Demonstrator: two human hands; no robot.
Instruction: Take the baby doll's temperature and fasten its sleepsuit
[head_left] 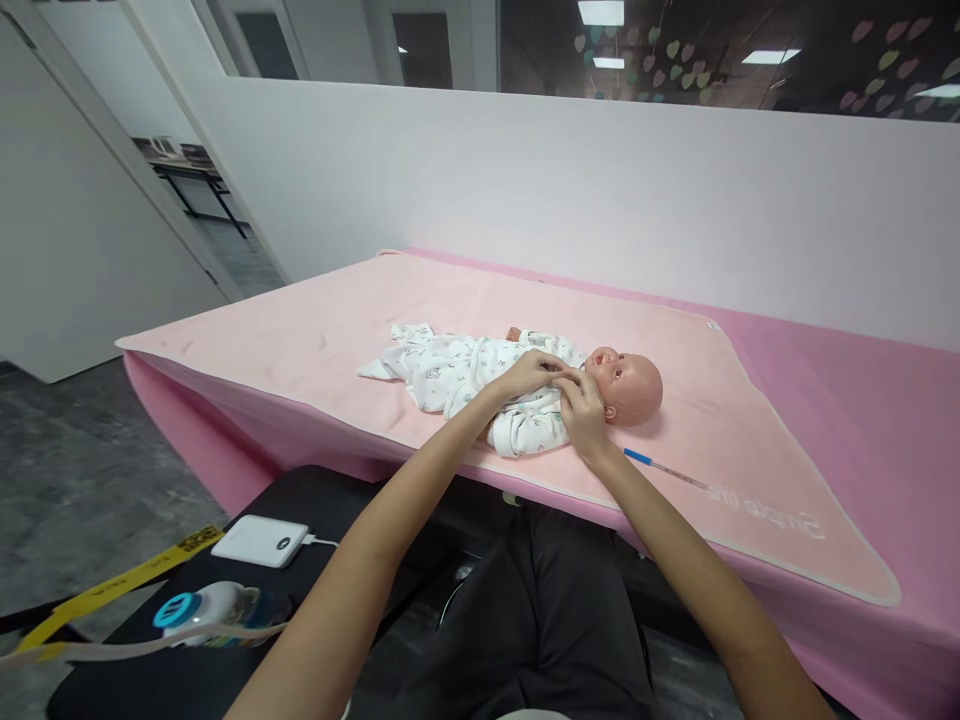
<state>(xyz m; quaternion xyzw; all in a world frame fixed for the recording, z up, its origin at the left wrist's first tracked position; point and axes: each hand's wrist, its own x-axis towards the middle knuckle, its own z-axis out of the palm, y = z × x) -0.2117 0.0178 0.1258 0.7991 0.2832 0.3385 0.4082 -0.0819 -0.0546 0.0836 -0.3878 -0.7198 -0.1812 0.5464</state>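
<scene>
A baby doll [626, 388] lies on its back, its head toward the right. It wears white patterned baby clothes [442, 370] with long sleeves and leg parts stretching to the left. My left hand [534, 374] rests over the doll's chest, fingertips pinched at the neckline. Against it, just below the doll's chin, my right hand [585, 408] is closed with its fingers on the same collar edge. The bit of cloth between the fingertips is mostly hidden by my hands.
A pale pink mat [300, 340] covers a table with a darker pink cloth [862, 400]. Near my right forearm lies a thin stick with a blue end [637, 456]. On a black chair [322, 490] are a white power bank [262, 541] and a blue-capped bottle [214, 608]. A white wall [600, 210] stands behind.
</scene>
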